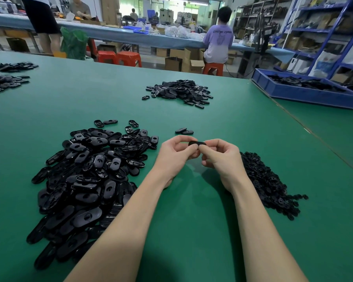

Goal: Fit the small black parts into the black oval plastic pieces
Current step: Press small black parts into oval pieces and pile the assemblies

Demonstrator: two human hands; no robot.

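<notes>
Both of my hands hold one black oval plastic piece above the green table, near its middle. My left hand pinches its left end with curled fingers. My right hand pinches its right end, thumb pressed on top. Whether a small part sits in it is hidden by my fingers. A big heap of black oval pieces lies left of my arms. A heap of small black parts lies to the right.
Another heap of oval pieces lies farther back, two loose ones just beyond my hands, more heaps at far left. A blue bin stands at the right. A seated person and others work at a far bench.
</notes>
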